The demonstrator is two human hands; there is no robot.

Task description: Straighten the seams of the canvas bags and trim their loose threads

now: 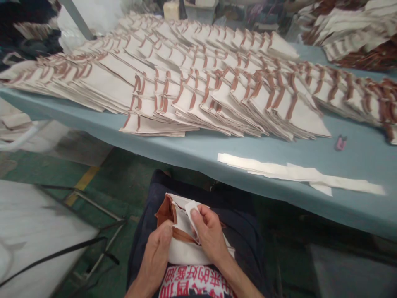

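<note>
On my lap lies a cream fabric pouch point(189, 253) with a brown lining, its mouth spread apart. My left hand point(157, 244) pinches the pouch's near edge at the left, thumb on top. A small white strip point(191, 207) is held between the thumb and fingers of my right hand point(211, 231), at the pouch's opening. Part of the strip and the fingertips inside the pouch are hidden.
A table with a blue-green cover point(192, 151) stands ahead. Overlapping rows of cream and brown fabric pieces point(217, 95) cover much of it. White strips point(297, 171) lie near its front edge, with a small pink object point(341, 142) beyond. A metal-framed stand point(102, 223) is at left.
</note>
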